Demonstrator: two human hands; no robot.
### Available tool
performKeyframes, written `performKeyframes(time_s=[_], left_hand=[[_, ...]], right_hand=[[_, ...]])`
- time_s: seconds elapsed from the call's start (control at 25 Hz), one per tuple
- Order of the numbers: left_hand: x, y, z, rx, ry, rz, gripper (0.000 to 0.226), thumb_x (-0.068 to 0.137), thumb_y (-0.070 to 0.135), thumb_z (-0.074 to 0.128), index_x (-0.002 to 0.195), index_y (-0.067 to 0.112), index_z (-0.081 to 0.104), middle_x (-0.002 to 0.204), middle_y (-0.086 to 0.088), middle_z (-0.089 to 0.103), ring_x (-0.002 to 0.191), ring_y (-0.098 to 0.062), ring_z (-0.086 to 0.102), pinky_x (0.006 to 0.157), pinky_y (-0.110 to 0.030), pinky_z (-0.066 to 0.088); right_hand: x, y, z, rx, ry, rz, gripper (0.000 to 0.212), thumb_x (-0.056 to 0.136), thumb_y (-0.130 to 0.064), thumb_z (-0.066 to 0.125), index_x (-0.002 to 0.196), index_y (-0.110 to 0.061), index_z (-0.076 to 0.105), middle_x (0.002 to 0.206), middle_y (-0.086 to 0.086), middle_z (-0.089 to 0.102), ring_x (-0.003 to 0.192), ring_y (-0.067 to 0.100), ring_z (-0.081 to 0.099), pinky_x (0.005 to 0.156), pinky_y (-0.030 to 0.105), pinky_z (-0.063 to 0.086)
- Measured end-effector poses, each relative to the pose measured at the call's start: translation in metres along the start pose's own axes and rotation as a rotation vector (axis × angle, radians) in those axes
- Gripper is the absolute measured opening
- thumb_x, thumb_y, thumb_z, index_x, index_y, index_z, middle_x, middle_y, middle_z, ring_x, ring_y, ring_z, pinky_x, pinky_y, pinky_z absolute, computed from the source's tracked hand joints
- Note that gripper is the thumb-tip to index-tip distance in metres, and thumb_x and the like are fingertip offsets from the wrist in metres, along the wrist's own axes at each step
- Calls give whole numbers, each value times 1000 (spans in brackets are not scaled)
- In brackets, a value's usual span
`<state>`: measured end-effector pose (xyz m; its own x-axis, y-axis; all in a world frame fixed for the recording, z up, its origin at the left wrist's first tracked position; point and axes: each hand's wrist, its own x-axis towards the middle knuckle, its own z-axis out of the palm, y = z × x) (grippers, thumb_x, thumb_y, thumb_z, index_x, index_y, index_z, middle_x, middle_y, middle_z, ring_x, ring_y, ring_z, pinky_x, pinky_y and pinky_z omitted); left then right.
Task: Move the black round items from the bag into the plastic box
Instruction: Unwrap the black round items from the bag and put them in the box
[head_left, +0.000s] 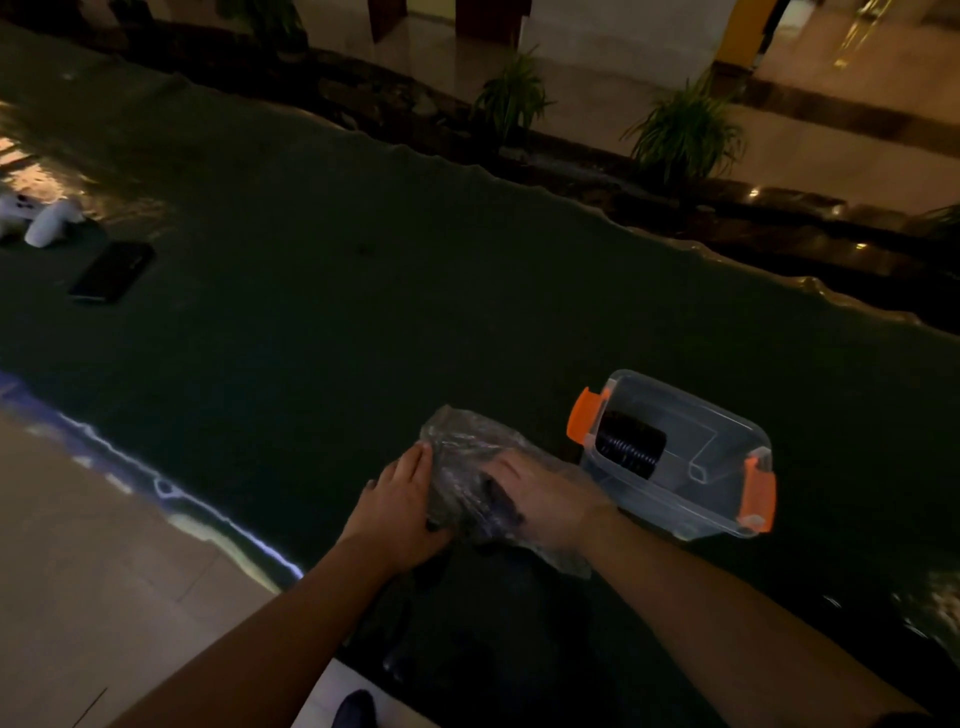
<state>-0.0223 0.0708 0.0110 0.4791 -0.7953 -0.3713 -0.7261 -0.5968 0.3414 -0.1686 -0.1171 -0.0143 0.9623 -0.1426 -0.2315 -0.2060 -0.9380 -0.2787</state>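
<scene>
A crumpled clear plastic bag (467, 441) lies on the dark green table near its front edge. My left hand (400, 499) grips the bag's left side from outside. My right hand (545, 499) is inside the bag, seen through the film, with its fingers closed around dark round items (498, 504). To the right stands a clear plastic box (701, 499) with orange latches and no lid. A row of black round items (628, 447) stands on edge in the box's left end.
A black phone (111, 271) and a white game controller (39, 218) lie at the far left of the table (363, 312). Potted plants stand beyond the table's far edge. Tiled floor shows at the lower left.
</scene>
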Motion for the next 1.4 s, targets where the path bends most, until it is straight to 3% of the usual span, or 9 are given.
performKeyframes(time_s=[0.16,0.32,0.44,0.6,0.76,1.0,1.16,1.4], left_hand=[[0,5,-1,117,25,-29,121,79,69,67,161,20,-8,171,-6,0,155,-29,11,122,-59,15],[1,8,-7,295,58,-22,116,82,71,60,161,18,-6,171,-8,-1,156,-31,8,123,-59,16],[0,11,-10,349,62,-20,113,83,73,56,161,22,-6,171,-10,0,155,-36,9,122,-59,20],[-5,19,-11,365,45,-39,112,83,76,55,160,28,-11,171,-12,-4,155,-40,8,122,-60,21],[-14,28,-8,343,48,-26,112,83,76,54,159,34,-15,171,-12,-6,155,-40,6,121,-60,22],[-31,23,1,273,86,-51,115,80,76,58,158,37,-17,171,-10,-9,155,-37,5,121,-59,23],[-42,17,9,261,93,-90,114,80,78,55,157,38,-19,171,-8,-11,156,-36,4,121,-58,24],[-54,8,22,194,111,-122,114,78,79,57,156,43,-18,171,-6,-8,156,-34,10,119,-57,28]], right_hand=[[-45,6,5,-71,12,48,87,83,-27,79,153,-28,29,158,0,33,143,21,32,114,40,28],[-113,13,-10,5,0,70,84,82,-23,81,150,-29,32,156,-5,28,138,16,40,110,36,42],[-163,23,-44,-6,20,97,85,82,-31,81,149,-36,30,155,-11,30,136,8,39,109,28,32],[-202,55,-108,-4,100,184,83,78,-35,83,142,-45,32,149,-16,36,129,-4,34,107,27,34],[-200,99,-157,-122,193,187,82,74,-25,87,141,-35,40,146,-6,47,131,0,32,107,30,32],[-157,144,-161,-321,3,146,76,85,-25,78,145,-40,34,152,-1,33,133,20,39,104,38,44],[-137,158,-140,-304,-125,150,61,90,-41,70,138,-50,34,146,0,30,122,17,41,96,36,46],[-125,166,-116,-278,-247,143,66,88,-38,72,145,-43,38,147,-2,38,130,19,41,107,45,43]])
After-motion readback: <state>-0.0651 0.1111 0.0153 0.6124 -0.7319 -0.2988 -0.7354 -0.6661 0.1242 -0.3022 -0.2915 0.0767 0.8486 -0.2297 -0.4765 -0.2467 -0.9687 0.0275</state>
